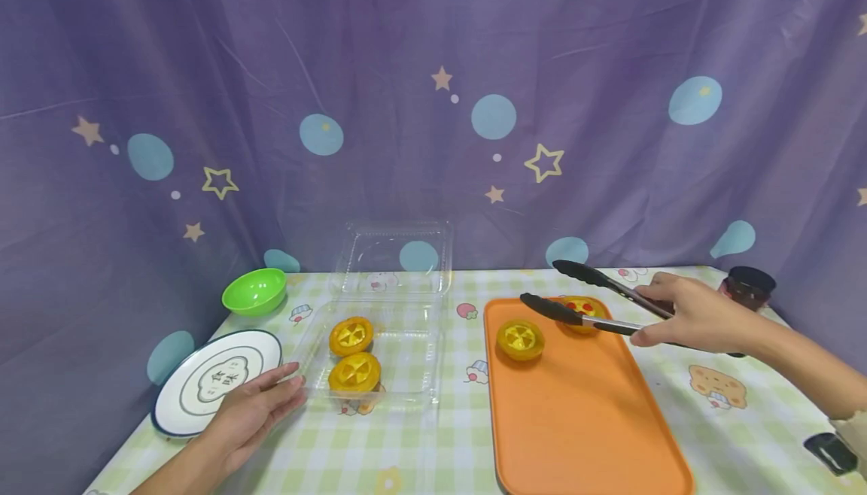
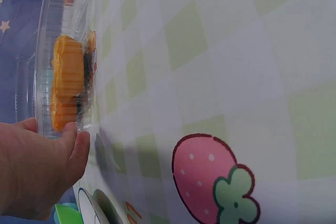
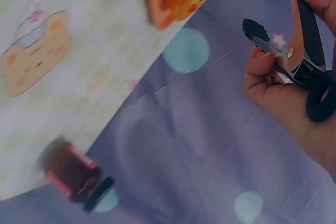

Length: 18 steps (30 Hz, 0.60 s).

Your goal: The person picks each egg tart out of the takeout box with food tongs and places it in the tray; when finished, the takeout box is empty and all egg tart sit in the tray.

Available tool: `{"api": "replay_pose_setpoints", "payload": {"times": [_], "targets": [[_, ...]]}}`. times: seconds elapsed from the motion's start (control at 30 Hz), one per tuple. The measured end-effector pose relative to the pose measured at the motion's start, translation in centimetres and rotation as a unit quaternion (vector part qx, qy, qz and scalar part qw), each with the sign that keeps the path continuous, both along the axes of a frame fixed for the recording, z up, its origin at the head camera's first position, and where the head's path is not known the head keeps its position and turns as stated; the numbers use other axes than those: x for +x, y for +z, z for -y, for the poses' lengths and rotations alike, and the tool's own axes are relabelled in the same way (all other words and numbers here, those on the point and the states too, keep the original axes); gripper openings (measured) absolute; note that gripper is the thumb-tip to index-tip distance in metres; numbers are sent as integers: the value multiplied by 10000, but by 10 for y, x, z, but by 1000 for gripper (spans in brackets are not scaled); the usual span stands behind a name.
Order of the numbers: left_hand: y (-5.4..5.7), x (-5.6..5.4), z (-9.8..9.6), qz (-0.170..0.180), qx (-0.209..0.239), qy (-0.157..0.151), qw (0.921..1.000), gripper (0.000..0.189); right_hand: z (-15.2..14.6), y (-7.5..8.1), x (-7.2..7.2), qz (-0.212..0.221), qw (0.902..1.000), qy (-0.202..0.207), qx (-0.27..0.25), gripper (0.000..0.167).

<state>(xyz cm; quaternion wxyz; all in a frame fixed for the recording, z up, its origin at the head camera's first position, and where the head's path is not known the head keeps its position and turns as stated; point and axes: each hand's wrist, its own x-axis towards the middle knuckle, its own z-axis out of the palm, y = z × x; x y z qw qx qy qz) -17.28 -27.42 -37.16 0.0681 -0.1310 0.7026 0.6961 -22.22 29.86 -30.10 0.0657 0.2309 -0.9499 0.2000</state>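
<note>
My right hand [image 1: 698, 314] grips black-tipped metal tongs [image 1: 612, 326], their arms spread apart above an orange tray [image 1: 582, 420]. The lower tong tip overlaps a tart with red topping [image 1: 588, 307] in the head view. Another tart with yellow topping [image 1: 521, 340] lies near the tray's left edge. My left hand [image 1: 247, 412], fingers extended, has its fingertips right at the near left corner of a clear plastic clamshell box [image 1: 413, 356]. Two yellow tarts [image 1: 355, 372] sit inside along the left, and the lid [image 1: 400, 254] stands raised behind. The left wrist view shows the box wall [image 2: 44, 72] beside the fingers.
Left of the box are a white plate [image 1: 179, 405] with a dark rim and a green bowl [image 1: 256, 292]. A dark-lidded jar [image 1: 748, 286] stands beyond the right hand. A black object [image 1: 830, 453] lies at the right edge. A purple curtain [image 1: 406, 44] hangs behind the table.
</note>
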Motion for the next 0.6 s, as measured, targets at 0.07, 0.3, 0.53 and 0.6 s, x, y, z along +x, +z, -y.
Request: {"api": "replay_pose_setpoints", "payload": {"times": [0.07, 0.3, 0.53, 0.6], "targets": [[-1, -1, 2, 17, 20, -22, 10000, 66, 9, 4, 0, 45, 9999, 114, -63, 78], [1, 1, 0, 10, -21, 28, 10000, 65, 46, 12, -2, 238, 9981, 494, -292, 79], [2, 2, -1, 65, -55, 34, 10000, 64, 80, 25, -5, 460, 9958, 746, -268, 77], [2, 2, -1, 72, -58, 47, 9999, 64, 89, 27, -6, 585, 9948, 794, -263, 77]]}}
